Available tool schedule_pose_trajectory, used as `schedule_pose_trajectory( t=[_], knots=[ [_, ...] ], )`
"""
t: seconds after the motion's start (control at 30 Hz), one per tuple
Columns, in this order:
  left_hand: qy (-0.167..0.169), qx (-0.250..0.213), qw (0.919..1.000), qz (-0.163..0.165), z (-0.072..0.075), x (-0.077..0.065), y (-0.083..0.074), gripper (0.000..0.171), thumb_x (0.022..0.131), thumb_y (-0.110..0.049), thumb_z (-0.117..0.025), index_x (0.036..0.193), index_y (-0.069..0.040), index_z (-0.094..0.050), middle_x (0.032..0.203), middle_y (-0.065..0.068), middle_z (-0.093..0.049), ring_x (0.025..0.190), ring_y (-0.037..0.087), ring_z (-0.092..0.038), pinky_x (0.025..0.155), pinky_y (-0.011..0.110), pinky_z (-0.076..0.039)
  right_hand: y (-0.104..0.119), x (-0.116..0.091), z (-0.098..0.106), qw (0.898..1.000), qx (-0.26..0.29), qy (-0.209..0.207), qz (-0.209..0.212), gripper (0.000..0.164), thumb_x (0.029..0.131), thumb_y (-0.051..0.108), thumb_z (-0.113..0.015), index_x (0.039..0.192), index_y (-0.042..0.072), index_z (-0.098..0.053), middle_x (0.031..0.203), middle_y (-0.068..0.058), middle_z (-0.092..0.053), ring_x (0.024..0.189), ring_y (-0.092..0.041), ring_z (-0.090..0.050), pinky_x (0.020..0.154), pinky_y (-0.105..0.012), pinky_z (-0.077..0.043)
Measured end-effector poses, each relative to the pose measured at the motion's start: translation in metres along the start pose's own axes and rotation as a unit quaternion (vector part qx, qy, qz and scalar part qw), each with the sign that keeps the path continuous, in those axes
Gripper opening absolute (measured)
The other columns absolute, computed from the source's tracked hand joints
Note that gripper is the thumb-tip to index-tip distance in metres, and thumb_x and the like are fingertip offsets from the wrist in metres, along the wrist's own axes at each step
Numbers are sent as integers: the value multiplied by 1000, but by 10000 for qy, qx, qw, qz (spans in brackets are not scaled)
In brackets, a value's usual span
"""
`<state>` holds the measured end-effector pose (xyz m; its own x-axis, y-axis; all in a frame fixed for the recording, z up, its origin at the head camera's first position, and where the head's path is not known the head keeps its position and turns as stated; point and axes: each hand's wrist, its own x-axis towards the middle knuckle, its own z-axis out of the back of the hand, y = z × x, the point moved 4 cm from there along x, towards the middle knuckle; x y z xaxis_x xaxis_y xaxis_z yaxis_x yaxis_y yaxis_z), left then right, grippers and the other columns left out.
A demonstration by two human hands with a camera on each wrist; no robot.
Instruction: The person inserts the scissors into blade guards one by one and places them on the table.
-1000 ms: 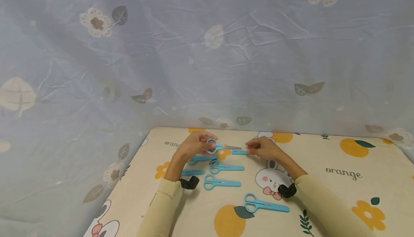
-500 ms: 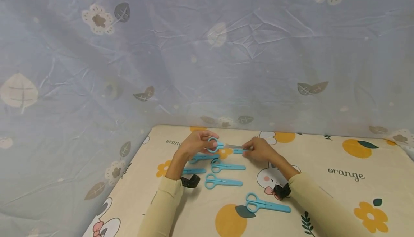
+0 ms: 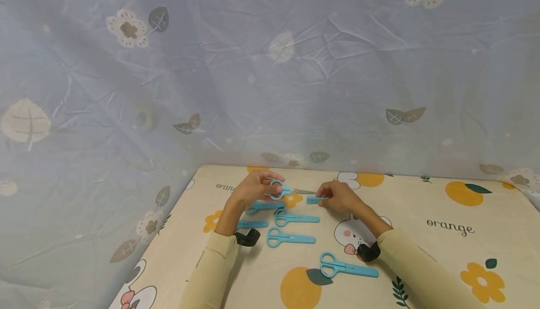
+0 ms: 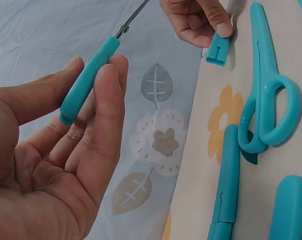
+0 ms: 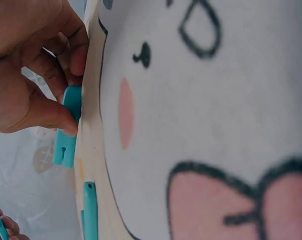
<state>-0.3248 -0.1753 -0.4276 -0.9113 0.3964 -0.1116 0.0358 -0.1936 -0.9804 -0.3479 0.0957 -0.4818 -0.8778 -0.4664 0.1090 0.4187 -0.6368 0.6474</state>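
Observation:
My left hand (image 3: 256, 190) holds a pair of scissors (image 4: 91, 80) by the light blue handle, between thumb and fingers. Their bare metal blades point right, toward my right hand (image 3: 341, 197). That hand pinches a blue blade cover (image 5: 66, 150) between thumb and fingers, its slotted open end facing the left hand. In the head view the blade tips come close to the right fingertips, just above the cover. The cover stays low over the cloth. Nearest below the left hand lies a covered pair of scissors (image 3: 267, 206), partly hidden by it.
More covered blue scissors lie on the patterned cloth: one pair (image 3: 299, 218) in the middle, another pair (image 3: 295, 238) just nearer, and a lone pair (image 3: 352, 268) toward the front right. A blue piece (image 3: 255, 224) shows beside the left wrist. A pale curtain (image 3: 270, 88) hangs behind.
My right hand has come left and now pinches the blade cover, which has shifted slightly right with its open end turned. The left hand and its scissors stay nearly still.

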Motion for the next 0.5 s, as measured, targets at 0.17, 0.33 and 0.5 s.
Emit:
schedule_pose_trajectory(
  t=[0.17,0.33,0.5],
  knots=[
    [-74,53,10000,39,1,0,0,38,101,-3,-73,138,2,-66,103,6,-78,90,17,-78,93,54,-67,2,-3,5,9998,191,59,-69,9,95,9,-80,103,7,-76,94,-5,-78,88,-16,-68,82,-34,-55],
    [-67,28,10000,14,2,0,1,37,100,-4,-74,137,1,-67,103,6,-78,90,18,-78,98,61,-63,-2,-4,6,9954,791,468,-262,16,99,9,-76,113,2,-77,103,-12,-79,86,-17,-66,75,-31,-55],
    [-63,-26,10000,2,3,-1,1,38,101,-3,-73,137,4,-65,101,6,-78,89,18,-78,95,58,-65,-10,-5,10,9825,1512,916,-593,25,103,12,-71,125,0,-76,109,-13,-76,81,-18,-59,69,-29,-53]
  ],
)
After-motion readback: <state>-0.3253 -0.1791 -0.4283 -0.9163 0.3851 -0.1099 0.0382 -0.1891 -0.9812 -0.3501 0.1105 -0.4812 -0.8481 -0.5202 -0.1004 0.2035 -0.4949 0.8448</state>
